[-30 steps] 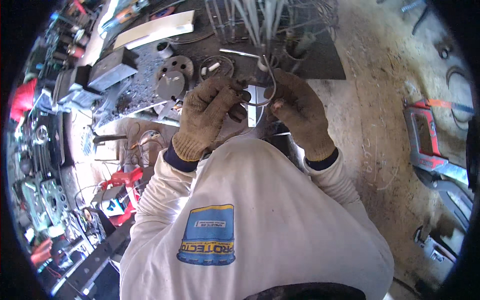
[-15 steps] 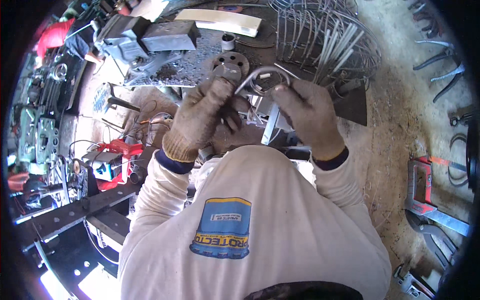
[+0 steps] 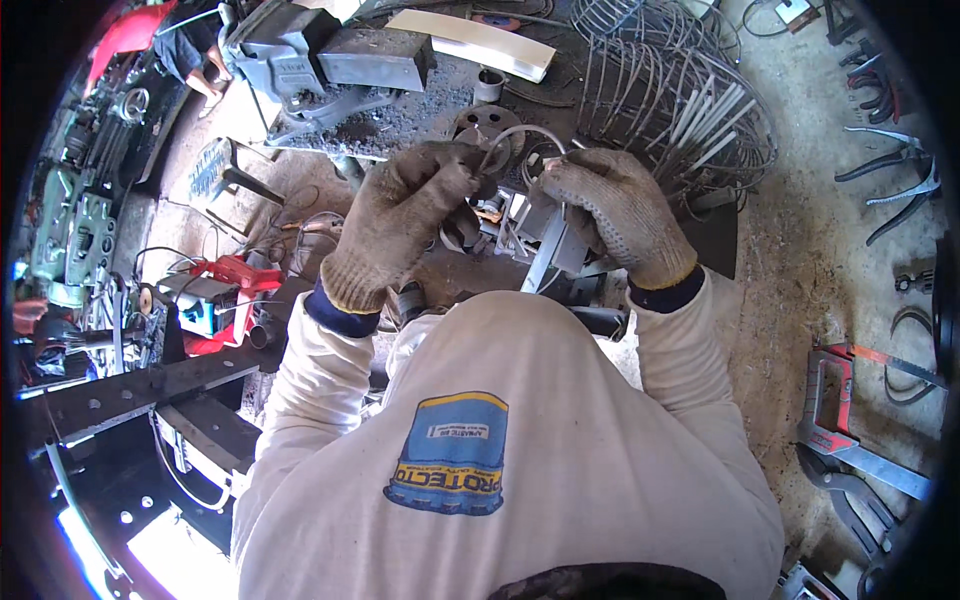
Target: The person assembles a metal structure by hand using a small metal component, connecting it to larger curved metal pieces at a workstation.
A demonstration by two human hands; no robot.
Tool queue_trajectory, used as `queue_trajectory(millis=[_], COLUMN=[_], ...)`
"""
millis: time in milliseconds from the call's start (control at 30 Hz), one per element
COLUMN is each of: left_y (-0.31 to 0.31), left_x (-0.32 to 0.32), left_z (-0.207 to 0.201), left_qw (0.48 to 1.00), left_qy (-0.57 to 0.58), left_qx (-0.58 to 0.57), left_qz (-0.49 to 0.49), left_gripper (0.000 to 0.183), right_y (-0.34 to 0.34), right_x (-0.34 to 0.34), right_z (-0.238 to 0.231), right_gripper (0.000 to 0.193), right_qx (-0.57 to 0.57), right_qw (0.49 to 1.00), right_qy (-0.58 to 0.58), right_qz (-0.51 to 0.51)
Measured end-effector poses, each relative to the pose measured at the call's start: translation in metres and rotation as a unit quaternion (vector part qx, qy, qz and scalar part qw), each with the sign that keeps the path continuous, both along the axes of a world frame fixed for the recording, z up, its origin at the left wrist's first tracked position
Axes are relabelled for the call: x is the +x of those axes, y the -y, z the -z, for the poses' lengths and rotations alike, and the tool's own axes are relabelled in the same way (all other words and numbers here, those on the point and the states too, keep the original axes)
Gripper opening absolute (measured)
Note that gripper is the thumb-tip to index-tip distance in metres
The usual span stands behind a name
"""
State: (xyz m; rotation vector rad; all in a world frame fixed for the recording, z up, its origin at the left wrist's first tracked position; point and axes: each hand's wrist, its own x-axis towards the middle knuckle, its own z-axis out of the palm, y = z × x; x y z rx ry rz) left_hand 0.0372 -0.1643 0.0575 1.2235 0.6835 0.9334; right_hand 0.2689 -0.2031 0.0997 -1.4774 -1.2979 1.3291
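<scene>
Both my hands wear brown knit work gloves. Between them, above the near edge of the workbench, is a thin metal rod bent into an arc [image 3: 522,128]. My left hand [image 3: 400,215] is closed, pinching one end of the arc between thumb and fingers. At the other end, my right hand [image 3: 625,210] is closed on the rod, thumb and fingertips pressed together. The gloves hide both ends of the rod. Just behind the arc lies a round metal disc with holes [image 3: 483,120], beside an upright metal cup [image 3: 489,86].
A large bench vise [image 3: 275,50] stands at the back left of the dark workbench [image 3: 455,85]. Wire coils and several thin rods [image 3: 715,125] crowd its right side. A red-handled hacksaw [image 3: 835,400] and pliers [image 3: 900,180] are at the right. A small stool [image 3: 225,180] stands left.
The arc has turned in my hands and looks narrower and more upright. My right fingers have shifted to its end. The whole view has moved slightly.
</scene>
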Motion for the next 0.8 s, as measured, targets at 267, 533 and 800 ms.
queue_trajectory(millis=[267,533,800], left_y=[-0.003,-0.014,-0.032], left_x=[0.013,0.024,0.03], left_z=[0.005,0.019,0.011], left_qw=[1.0,0.999,0.971], left_qy=[-0.001,0.034,-0.162], left_qx=[-0.015,-0.032,0.039], left_qz=[-0.024,-0.013,0.171], left_gripper=[0.023,0.02,0.026], right_y=[-0.007,-0.009,0.018], right_x=[0.019,0.028,0.037], right_z=[0.016,0.035,0.025], right_gripper=[0.037,0.044,0.023], right_qx=[-0.003,0.039,0.031], right_qw=[0.983,0.983,0.996], right_qy=[-0.18,-0.178,0.056], right_qz=[0.023,0.037,-0.054])
